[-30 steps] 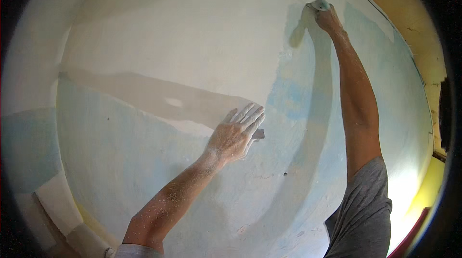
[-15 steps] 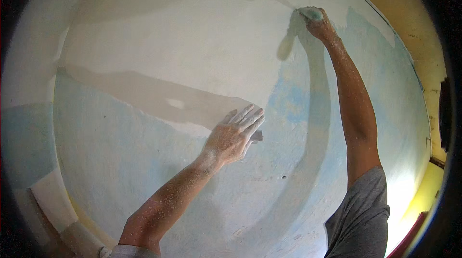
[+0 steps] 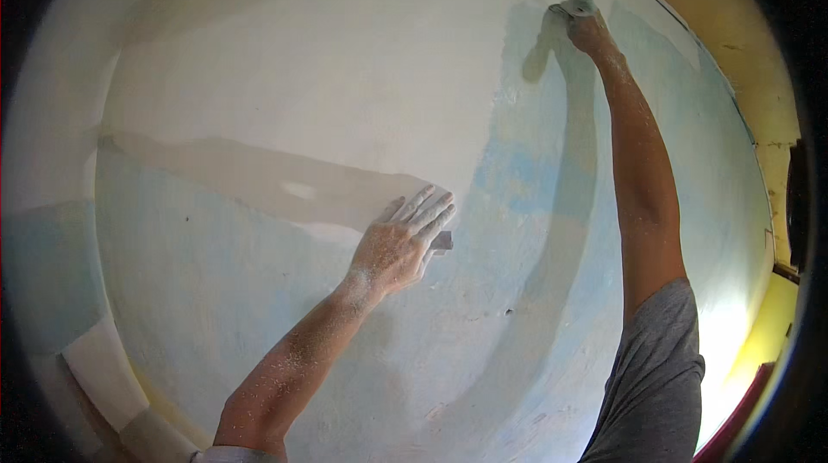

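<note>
My left hand (image 3: pixel 392 247) is at the middle of the painted wall, dusted white, fingers stretched over a small grey block (image 3: pixel 442 240) held against the surface. Higher up at the right, my right hand (image 3: pixel 588 31) grips a tool with a rounded pale grey-green part (image 3: pixel 580 7), its exact kind unclear, close to the wall. The wall (image 3: pixel 302 75) is off-white above and at the left, patchy pale blue below and at the right. Both forearms cast broad shadows on it, and part of the grey block is hidden under my left hand.
An adjoining wall section (image 3: pixel 52 264) bends away at the left, with lighter panels low down. At the right edge are a yellowish surface (image 3: pixel 742 57), a dark object (image 3: pixel 796 204) and bright light near a red edge (image 3: pixel 742 411).
My right hand dipped down and left, then rose back up and right. My left hand with the block sits a little further left than before, as the view shifts slightly.
</note>
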The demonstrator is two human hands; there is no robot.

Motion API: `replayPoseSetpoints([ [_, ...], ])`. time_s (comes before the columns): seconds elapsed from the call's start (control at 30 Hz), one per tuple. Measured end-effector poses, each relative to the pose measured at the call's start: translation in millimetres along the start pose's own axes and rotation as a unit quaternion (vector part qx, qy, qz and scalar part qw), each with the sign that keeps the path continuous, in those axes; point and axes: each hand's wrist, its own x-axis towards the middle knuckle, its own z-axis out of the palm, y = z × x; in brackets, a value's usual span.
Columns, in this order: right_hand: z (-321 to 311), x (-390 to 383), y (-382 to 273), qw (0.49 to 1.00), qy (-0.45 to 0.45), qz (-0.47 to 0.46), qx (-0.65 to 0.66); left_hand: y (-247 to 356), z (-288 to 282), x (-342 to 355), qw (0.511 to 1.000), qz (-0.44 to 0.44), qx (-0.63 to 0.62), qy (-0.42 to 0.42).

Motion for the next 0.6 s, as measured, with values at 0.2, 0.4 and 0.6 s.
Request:
replayPoseSetpoints([
  [0.2, 0.8, -40.9, -6.3, 0.990, 0.047, -0.070, 0.110, 0.1, -6.6, -3.6, 1.000, -0.027, -0.006, -0.006],
  [0.4, -16.4, -26.9, -18.5, 0.992, 0.063, -0.044, 0.100, -2.7, -8.0, -7.5, 0.999, -0.029, 0.021, -0.007],
  [0.6, 9.7, -63.0, 73.3, 0.970, 0.138, -0.180, 0.086, 16.6, -7.2, 7.7, 1.000, -0.012, -0.019, -0.013],
])
